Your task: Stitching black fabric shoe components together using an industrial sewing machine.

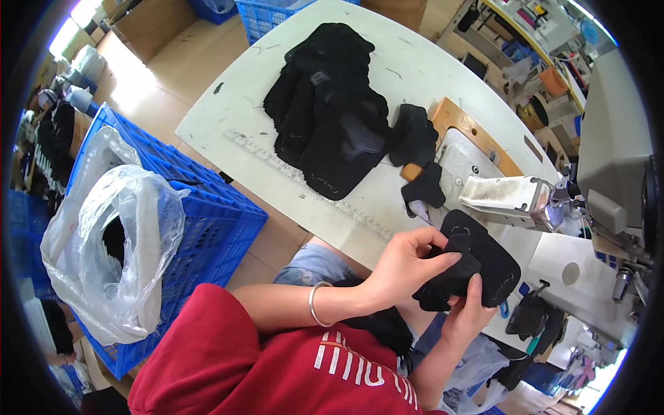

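Note:
Both my hands hold a black fabric piece (494,266) with light stitch marks, just in front of a sewing machine (512,200). My left hand (408,266) pinches a smaller black flap (460,257) lying over it between thumb and fingers. Lower down, my right hand (470,315) grips the bottom edge, its thumb on top and the other fingers partly hidden behind the fabric. A pile of similar black fabric pieces (339,117) lies on the white table (235,104). Smaller black pieces (413,135) sit between that pile and the machine.
Printed ruler markings (304,183) run along the table's near edge. A wooden block edge (477,135) borders the machine bed. To my left stands a blue plastic crate (221,214) with a clear plastic bag (152,228). Another blue crate (259,21) is behind the table.

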A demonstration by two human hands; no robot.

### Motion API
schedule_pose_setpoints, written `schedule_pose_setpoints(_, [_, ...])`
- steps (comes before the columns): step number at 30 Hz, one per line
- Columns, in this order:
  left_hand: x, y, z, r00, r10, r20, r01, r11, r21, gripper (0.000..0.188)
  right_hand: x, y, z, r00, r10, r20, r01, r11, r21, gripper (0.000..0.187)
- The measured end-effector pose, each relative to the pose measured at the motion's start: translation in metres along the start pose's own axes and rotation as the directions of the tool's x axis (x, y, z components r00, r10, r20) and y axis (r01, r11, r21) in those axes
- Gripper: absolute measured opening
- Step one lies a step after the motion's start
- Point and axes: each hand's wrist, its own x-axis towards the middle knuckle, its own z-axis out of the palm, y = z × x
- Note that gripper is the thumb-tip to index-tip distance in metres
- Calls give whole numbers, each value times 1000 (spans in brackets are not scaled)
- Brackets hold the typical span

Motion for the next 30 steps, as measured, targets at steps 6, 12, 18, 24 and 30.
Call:
schedule_pose_setpoints(6, [3,0,-8,999,22,-24,-24,996,-82,6,-2,-7,6,997,67,26,-65,996,-61,27])
schedule_pose_setpoints(12, [2,9,-14,996,-79,-29,74,985,-158,6,0,-12,8,993,49,108,-50,999,10,14])
schedule_pose_setpoints(18, [2,1,-3,999,-45,7,45,994,-99,7,-3,-18,-4,993,55,100,-56,998,9,17])
schedule_pose_setpoints(24, [0,-3,9,999,-32,-11,31,997,-75,7,-3,-18,-15,991,52,124,-59,997,48,19])
schedule_pose_setpoints(30, [-1,-2,15,999,-11,-38,9,998,-60,7,-4,-22,-14,994,38,105,-37,999,-18,22])
